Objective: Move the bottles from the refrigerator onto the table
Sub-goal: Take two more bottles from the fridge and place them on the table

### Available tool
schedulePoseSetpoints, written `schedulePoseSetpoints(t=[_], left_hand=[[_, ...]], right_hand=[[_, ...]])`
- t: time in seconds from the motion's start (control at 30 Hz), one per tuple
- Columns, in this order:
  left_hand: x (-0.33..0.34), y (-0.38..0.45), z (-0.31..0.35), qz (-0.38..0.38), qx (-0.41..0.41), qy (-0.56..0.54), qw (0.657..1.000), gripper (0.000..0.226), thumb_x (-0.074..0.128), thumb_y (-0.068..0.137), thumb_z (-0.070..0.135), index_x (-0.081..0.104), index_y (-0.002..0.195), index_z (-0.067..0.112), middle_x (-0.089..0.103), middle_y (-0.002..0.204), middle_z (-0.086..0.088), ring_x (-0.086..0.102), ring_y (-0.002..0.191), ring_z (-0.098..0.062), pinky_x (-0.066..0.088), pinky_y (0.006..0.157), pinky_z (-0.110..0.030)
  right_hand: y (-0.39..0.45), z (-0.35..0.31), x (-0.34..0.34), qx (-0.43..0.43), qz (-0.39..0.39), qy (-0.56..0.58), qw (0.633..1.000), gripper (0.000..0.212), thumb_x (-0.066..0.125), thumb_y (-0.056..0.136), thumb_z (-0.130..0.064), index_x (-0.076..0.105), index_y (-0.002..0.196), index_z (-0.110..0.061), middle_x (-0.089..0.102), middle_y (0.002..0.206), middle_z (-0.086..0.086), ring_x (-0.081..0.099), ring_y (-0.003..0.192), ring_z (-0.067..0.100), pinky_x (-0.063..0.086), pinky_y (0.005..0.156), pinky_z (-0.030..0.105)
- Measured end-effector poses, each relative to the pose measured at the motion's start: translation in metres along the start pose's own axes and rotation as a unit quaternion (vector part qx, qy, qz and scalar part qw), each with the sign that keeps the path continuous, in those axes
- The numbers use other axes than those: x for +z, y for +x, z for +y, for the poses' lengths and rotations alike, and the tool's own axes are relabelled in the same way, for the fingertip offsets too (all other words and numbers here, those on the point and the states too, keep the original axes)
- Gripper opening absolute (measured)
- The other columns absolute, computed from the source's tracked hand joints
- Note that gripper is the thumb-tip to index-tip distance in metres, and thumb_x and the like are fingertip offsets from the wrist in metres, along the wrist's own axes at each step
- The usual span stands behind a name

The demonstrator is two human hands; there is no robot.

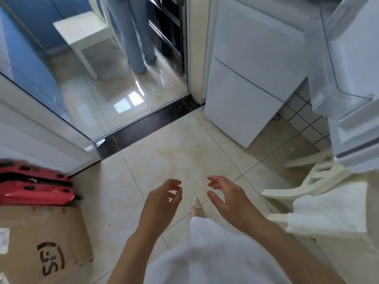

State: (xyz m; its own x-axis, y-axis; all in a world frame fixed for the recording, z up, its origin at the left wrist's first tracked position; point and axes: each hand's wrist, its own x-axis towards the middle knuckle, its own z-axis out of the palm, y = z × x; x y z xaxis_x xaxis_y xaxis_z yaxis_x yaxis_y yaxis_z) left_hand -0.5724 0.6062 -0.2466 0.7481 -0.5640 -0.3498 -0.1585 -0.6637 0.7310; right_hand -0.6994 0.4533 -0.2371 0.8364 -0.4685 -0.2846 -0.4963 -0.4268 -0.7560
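My left hand [164,201] and my right hand [227,196] hang side by side over the tiled floor, both with fingers apart and nothing in them. The white refrigerator [250,64] stands ahead to the right, its lower drawer fronts closed. Its upper door [346,62] swings open at the far right, and the clear door shelf I can see holds nothing. No bottle shows anywhere. No task table is in sight that I can name for sure.
A cardboard box [41,242] and a red case [34,187] sit at the lower left. White chairs [311,181], one draped with a white cloth [328,210], stand at the right. Beyond a dark threshold [147,121], another person's legs [133,37] stand beside a small white table [82,27].
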Motion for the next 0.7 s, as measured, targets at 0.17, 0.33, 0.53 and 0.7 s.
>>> schedulePoseSetpoints(t=[0.17,0.33,0.53,0.7], left_hand=[[-0.025,0.097,0.040,-0.017,0.026,0.016,0.999,0.016,0.061,0.092,0.022,0.064,0.106,0.030,0.065,0.089,0.026,0.064,0.079,0.003,0.057,0.078,-0.026],[-0.043,0.179,0.073,-0.024,0.060,0.000,0.998,0.017,0.061,0.092,0.018,0.063,0.100,0.032,0.069,0.087,0.019,0.066,0.077,-0.001,0.056,0.078,-0.027],[-0.060,0.285,0.111,-0.072,0.106,0.012,0.992,0.021,0.062,0.091,0.011,0.063,0.098,0.031,0.072,0.088,0.012,0.068,0.084,-0.003,0.053,0.074,-0.013],[-0.078,0.380,0.149,-0.127,0.182,0.062,0.973,0.019,0.061,0.093,0.014,0.066,0.108,0.025,0.068,0.089,0.018,0.066,0.087,0.001,0.051,0.077,-0.010]], right_hand=[[0.086,-0.016,-0.035,0.003,0.006,-0.010,1.000,0.040,0.052,0.094,-0.033,0.045,0.133,-0.024,0.057,0.119,-0.011,0.051,0.110,-0.001,0.040,0.094,0.016],[0.159,-0.029,-0.067,0.020,0.034,-0.002,0.999,0.041,0.050,0.094,-0.036,0.044,0.134,-0.026,0.057,0.119,-0.012,0.052,0.111,0.001,0.040,0.095,0.018],[0.244,-0.040,-0.098,0.055,0.098,0.020,0.993,0.039,0.051,0.094,-0.037,0.045,0.132,-0.029,0.057,0.120,-0.012,0.051,0.114,0.002,0.042,0.098,0.023],[0.309,-0.051,-0.122,0.098,0.168,0.046,0.980,0.036,0.051,0.093,-0.039,0.047,0.128,-0.031,0.056,0.117,-0.015,0.050,0.113,-0.001,0.042,0.097,0.022]])
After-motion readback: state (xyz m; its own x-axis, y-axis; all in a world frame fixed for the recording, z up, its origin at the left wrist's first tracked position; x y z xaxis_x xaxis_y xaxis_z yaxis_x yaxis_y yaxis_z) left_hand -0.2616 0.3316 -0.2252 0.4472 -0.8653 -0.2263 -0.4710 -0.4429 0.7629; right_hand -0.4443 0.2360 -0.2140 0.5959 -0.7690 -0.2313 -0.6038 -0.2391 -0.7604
